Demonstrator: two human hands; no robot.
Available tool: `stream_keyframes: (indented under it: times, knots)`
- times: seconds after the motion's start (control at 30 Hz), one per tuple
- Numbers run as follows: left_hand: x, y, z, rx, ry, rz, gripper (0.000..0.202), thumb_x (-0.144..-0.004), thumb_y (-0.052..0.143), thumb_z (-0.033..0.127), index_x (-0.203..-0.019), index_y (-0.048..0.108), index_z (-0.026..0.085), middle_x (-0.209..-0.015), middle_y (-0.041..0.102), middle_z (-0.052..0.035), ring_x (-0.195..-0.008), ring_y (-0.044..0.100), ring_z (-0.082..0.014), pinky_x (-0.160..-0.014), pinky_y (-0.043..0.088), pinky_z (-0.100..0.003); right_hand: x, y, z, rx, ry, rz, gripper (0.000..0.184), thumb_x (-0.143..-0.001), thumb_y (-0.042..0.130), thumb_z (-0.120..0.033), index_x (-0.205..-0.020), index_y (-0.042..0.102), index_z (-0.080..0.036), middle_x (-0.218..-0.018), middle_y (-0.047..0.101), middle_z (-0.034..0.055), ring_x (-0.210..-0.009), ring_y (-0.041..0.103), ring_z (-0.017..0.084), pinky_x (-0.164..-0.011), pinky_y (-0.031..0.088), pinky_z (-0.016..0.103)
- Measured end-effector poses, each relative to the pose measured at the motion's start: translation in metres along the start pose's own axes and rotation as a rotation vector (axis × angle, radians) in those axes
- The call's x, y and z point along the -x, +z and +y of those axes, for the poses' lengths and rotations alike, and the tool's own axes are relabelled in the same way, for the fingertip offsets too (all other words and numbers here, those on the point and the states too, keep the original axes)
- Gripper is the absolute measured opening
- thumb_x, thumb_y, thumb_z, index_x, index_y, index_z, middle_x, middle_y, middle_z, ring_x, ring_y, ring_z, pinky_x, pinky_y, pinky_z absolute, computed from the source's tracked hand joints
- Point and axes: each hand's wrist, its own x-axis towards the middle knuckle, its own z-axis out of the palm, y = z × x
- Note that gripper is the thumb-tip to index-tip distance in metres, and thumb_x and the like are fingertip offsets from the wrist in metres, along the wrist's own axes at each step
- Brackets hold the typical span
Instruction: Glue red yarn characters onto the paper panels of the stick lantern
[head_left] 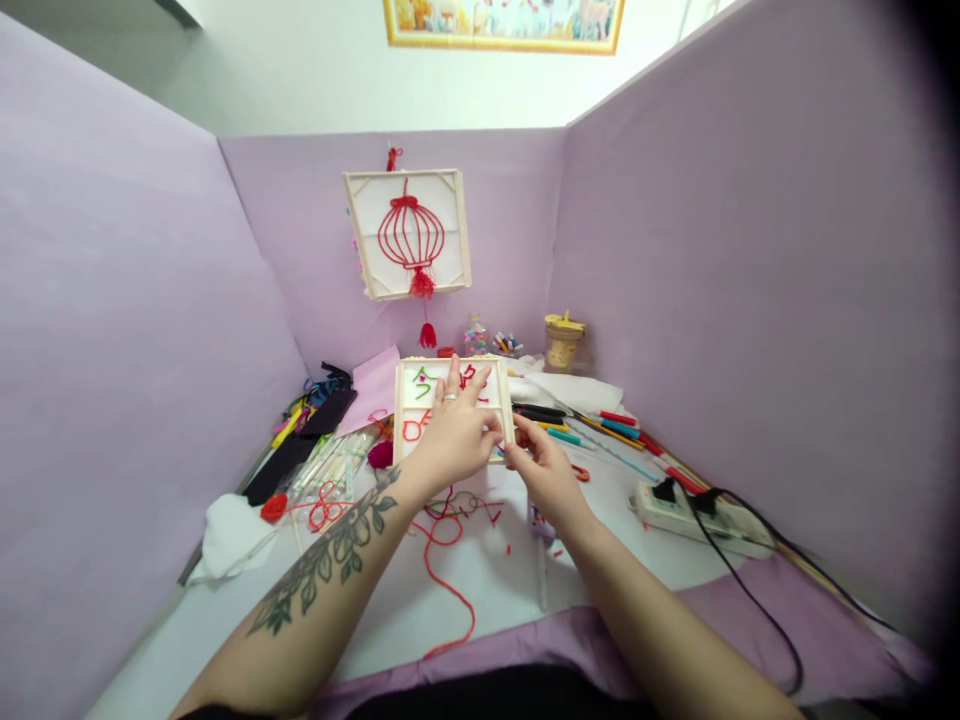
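Note:
A small white panel in a pale wooden frame is tilted up above the table, with yarn characters in green and red on its face. Over its front lies my left hand, fingers spread across the characters and hiding part of them. My right hand pinches the panel's lower right edge between thumb and fingers. Below the panel, loose red yarn trails over the white table, tangled with green strands. A lilac glue gun sits partly hidden beside my right wrist.
A framed panel with a red yarn lantern hangs on the back partition. To the right are scattered markers and a power strip with black cords. Bagged sticks and a red yarn ball lie left. Purple partitions enclose the table.

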Motion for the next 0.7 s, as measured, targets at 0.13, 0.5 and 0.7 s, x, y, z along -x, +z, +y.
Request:
stream_keyframes:
  times: [0.13, 0.5, 0.7]
  knots:
    - [-0.001, -0.005, 0.000, 0.082, -0.001, -0.045, 0.012, -0.078, 0.061, 0.021, -0.074, 0.072, 0.021, -0.157, 0.029, 0.0006, -0.147, -0.004, -0.0386, -0.113, 0.010, -0.068, 0.001, 0.000, 0.002, -0.011, 0.001, 0.002, 0.052, -0.077, 0.058, -0.036, -0.126, 0.057, -0.017, -0.092, 0.062, 0.0063, -0.081, 0.055, 0.019, -0.065, 0.049, 0.030]
    - [0.000, 0.004, 0.001, -0.013, -0.021, 0.008, 0.015, -0.078, 0.058, 0.019, -0.074, 0.072, 0.022, -0.155, 0.033, 0.0022, -0.147, 0.009, -0.0367, -0.113, 0.007, -0.068, -0.001, -0.001, 0.007, 0.005, -0.008, -0.017, 0.053, -0.079, 0.059, -0.040, -0.128, 0.057, -0.019, -0.096, 0.064, 0.0073, -0.084, 0.057, 0.020, -0.068, 0.053, 0.033]
    - [0.001, 0.006, 0.002, -0.007, -0.065, 0.006, 0.017, -0.078, 0.056, 0.018, -0.076, 0.073, 0.021, -0.156, 0.030, 0.0003, -0.146, 0.009, -0.0373, -0.113, 0.010, -0.067, 0.000, 0.000, 0.004, -0.008, 0.003, -0.019, 0.054, -0.078, 0.061, -0.041, -0.128, 0.057, -0.020, -0.092, 0.063, 0.0059, -0.085, 0.058, 0.020, -0.069, 0.053, 0.033]
